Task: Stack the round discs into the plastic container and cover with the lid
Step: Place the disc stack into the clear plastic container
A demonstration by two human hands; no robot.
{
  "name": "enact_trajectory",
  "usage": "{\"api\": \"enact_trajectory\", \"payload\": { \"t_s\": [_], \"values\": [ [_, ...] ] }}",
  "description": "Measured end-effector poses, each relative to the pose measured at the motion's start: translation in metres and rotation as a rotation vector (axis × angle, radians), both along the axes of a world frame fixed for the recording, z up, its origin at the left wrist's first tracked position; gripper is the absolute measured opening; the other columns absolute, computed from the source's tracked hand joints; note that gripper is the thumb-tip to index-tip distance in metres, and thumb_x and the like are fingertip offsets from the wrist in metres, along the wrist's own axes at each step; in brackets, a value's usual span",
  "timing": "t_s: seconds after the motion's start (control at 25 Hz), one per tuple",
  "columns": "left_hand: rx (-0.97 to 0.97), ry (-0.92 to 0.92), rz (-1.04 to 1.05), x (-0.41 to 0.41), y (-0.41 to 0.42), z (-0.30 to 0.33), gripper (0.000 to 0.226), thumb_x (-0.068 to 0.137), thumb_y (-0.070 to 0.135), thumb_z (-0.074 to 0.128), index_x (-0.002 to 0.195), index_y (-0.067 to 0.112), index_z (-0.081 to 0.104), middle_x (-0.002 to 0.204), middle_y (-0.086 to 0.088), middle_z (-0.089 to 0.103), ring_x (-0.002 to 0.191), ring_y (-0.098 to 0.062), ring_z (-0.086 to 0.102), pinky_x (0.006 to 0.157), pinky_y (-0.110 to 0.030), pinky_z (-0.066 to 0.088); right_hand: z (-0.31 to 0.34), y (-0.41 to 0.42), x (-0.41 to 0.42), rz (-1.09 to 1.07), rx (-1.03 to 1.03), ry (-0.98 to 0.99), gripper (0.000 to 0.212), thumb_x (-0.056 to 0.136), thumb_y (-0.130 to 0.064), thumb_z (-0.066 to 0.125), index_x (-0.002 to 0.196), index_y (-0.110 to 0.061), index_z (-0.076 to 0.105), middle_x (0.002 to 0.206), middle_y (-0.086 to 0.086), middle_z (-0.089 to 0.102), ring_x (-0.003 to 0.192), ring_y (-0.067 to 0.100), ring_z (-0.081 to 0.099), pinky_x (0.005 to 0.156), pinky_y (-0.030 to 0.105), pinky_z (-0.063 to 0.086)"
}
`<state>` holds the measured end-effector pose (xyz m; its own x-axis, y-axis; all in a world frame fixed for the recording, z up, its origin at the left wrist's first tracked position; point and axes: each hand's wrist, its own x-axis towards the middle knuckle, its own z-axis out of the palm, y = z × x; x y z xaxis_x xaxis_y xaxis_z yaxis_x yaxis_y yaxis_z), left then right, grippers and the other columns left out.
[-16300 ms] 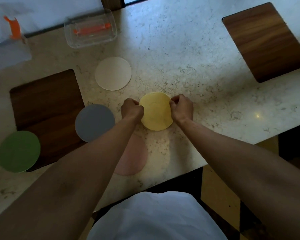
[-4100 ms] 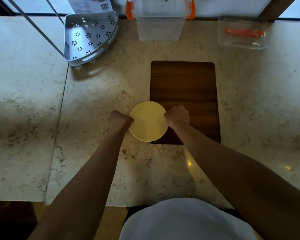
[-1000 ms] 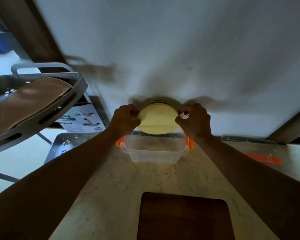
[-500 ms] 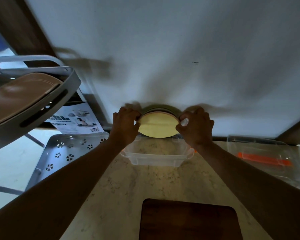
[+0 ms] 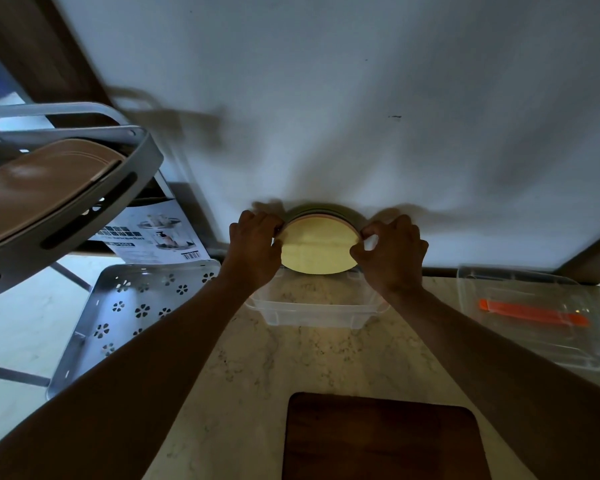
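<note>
Both hands were observed gripping a stack of discs (image 5: pixel 317 249) from opposite sides. The left hand (image 5: pixel 255 249) was closed on the stack's left edge, with its fingers curled round the rim; the right hand (image 5: pixel 390 252) was pinched on the right edge, thumb and fingertips pressed against the rim. The stack was thus held between the two hands, tilted so that its yellow face was turned toward the camera. Pink and green edges were noted behind the yellow disc. The stack was held above the far part of a clear plastic container (image 5: pixel 314 308), which was open at the top and stood on the marble counter (image 5: pixel 243 393) against the wall. Contact between stack and container could not be determined. A clear lid (image 5: pixel 530 315) with an orange clip was recorded to the right of the container, lying on the counter. A wooden board (image 5: pixel 381 439) was recorded nearer the person, and a perforated metal rack (image 5: pixel 132 311) to the left.
</note>
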<state>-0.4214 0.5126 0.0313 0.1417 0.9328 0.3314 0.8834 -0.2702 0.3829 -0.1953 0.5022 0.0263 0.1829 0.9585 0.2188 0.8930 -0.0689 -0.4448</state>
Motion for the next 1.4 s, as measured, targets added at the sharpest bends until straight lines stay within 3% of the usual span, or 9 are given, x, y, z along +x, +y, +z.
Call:
{"api": "enact_trajectory", "payload": {
  "t_s": [0.2, 0.48, 1.16, 1.4],
  "values": [
    [0.012, -0.015, 0.000, 0.0005, -0.0019, -0.0002, 0.026, 0.073, -0.006, 0.061, 0.096, 0.006, 0.063, 0.098, -0.009, 0.065, 0.098, -0.031, 0.050, 0.079, -0.035, 0.030, -0.0019, -0.0018, -0.0007, -0.003, 0.028, 0.027, 0.024, 0.073, -0.038, 0.071, 0.092, -0.023, 0.070, 0.104, 0.006, 0.051, 0.099, 0.027, 0.048, 0.081, 0.036, 0.034],
    [-0.013, -0.007, 0.021, 0.0015, -0.0017, 0.0019, 0.027, 0.074, -0.002, 0.064, 0.098, 0.010, 0.062, 0.100, -0.005, 0.065, 0.104, -0.028, 0.049, 0.080, -0.033, 0.025, -0.0041, -0.0013, -0.0005, -0.016, 0.043, -0.018, 0.026, 0.072, -0.040, 0.069, 0.092, -0.023, 0.070, 0.105, 0.006, 0.050, 0.101, 0.026, 0.047, 0.080, 0.035, 0.032],
    [-0.008, 0.084, 0.047, 0.0009, 0.0024, -0.0006, 0.019, 0.081, 0.017, 0.067, 0.099, 0.014, 0.065, 0.101, -0.004, 0.069, 0.102, -0.026, 0.053, 0.088, -0.041, 0.036, -0.0034, -0.0002, -0.0029, -0.016, 0.049, -0.150, 0.022, 0.080, -0.032, 0.069, 0.096, -0.018, 0.073, 0.108, 0.011, 0.053, 0.102, 0.030, 0.049, 0.083, 0.039, 0.039],
    [0.013, 0.010, 0.022, 0.0005, -0.0015, 0.0027, 0.017, 0.077, 0.008, 0.065, 0.094, 0.011, 0.065, 0.095, -0.005, 0.068, 0.097, -0.027, 0.053, 0.084, -0.039, 0.035, -0.0015, -0.0011, -0.0022, 0.009, 0.066, -0.086, 0.024, 0.076, -0.035, 0.068, 0.091, -0.017, 0.072, 0.105, 0.010, 0.052, 0.099, 0.030, 0.049, 0.080, 0.037, 0.037]
  ]
}}
